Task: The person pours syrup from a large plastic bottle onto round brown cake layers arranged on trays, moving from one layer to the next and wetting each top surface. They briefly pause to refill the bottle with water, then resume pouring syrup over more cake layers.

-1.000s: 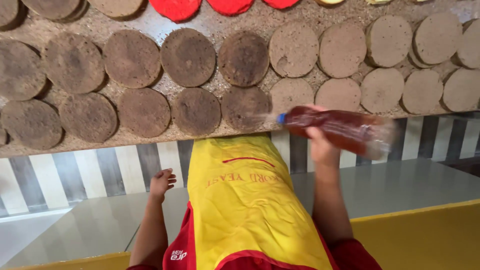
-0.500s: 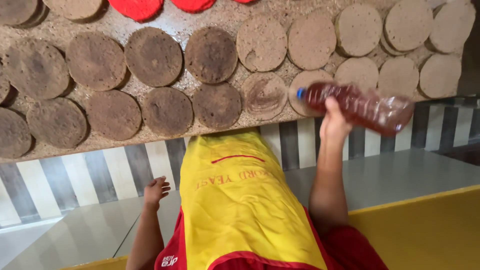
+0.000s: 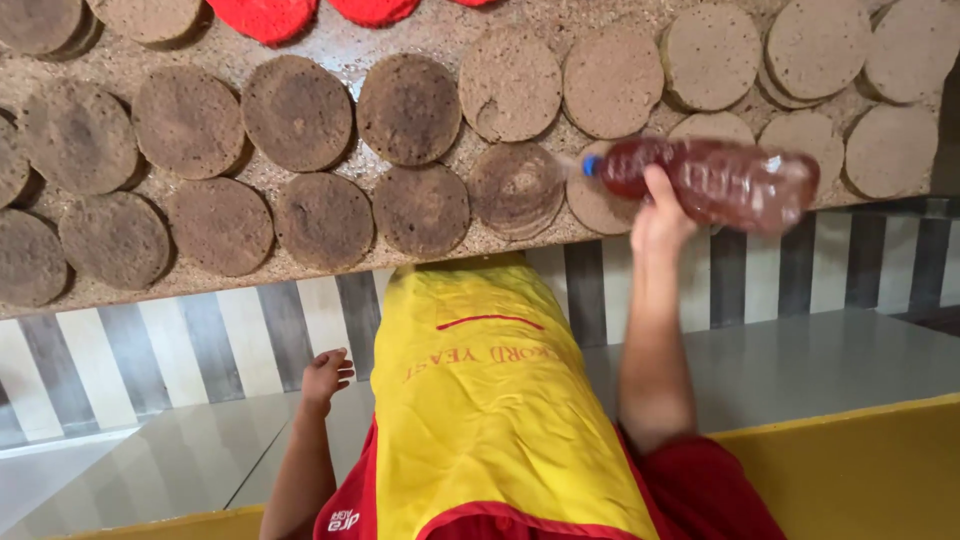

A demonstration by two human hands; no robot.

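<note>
The left hand hangs low beside the yellow apron, its fingers loosely curled and holding nothing, and it sits in much the same spot as a moment ago. Up and away from it, across the striped edge of the counter, lie the darkest brown cake rounds, wet and soaked through, in two rows on the speckled counter. Above those, at the far edge, peek some red cake rounds. Moving along, the cake round just to the left of the right hand looks half dark, with a damp patch on it. The right hand is clamped tight around the neck end of a clear plastic bottle full of reddish-brown liquid. The bottle lies on its side in the air, with its blue cap pointing left, just over a pale cake round. A second ago the bottle was blurred and held lower and further right, near the counter's edge; now it has come up over the row of cakes, so it looks like the wetting has moved on to the next pale one. To the right of this hand the cake rounds are all light and dry, some stacked on each other. Nothing blocks the hand, but the cakes sit very close together, so drips could land on a neighbour.
</note>
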